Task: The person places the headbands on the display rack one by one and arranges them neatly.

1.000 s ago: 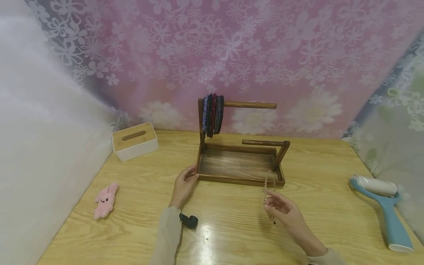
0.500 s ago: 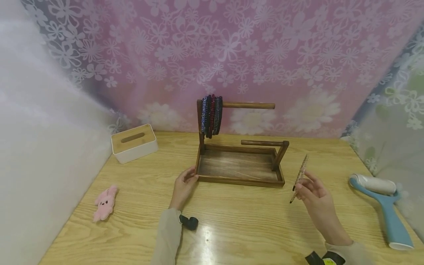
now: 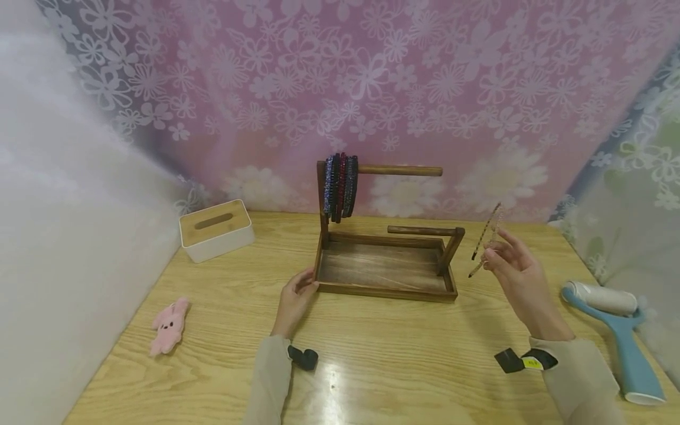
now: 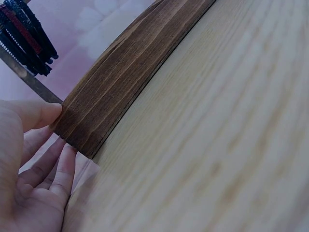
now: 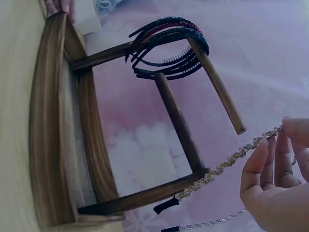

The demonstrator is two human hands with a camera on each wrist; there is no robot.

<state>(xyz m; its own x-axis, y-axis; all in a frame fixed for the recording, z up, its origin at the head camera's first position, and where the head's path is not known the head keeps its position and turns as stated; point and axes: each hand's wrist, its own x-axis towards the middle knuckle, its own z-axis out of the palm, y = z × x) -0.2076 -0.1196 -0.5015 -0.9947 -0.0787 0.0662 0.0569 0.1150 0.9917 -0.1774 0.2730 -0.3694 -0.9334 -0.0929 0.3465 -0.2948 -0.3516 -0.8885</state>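
My right hand (image 3: 517, 271) pinches a thin beaded headband (image 5: 227, 162) with black end tips, held up to the right of the wooden rack (image 3: 385, 294). Both legs of the headband point down and to the left. At the rack's front left corner, my left hand (image 4: 36, 179) grips the tray wall (image 4: 111, 72) between thumb and fingers. Several headbands (image 3: 340, 186) in blue, black, red and grey hang on the left part of the rack's upper rod (image 3: 401, 170). The shorter lower rod (image 3: 422, 229) carries nothing, and the tray floor is bare.
A white tissue box (image 3: 216, 236) with a wooden lid stands at the back left. Nearer on that side lies a pink plush toy (image 3: 170, 326). A blue-handled lint roller (image 3: 618, 336) lies at the right. Behind the table hangs a pink flowered curtain (image 3: 372, 88).
My right hand has carried the headband from the tray's front right corner to the right, then upward and back, turning it upright. My left hand has stayed at the rack corner.
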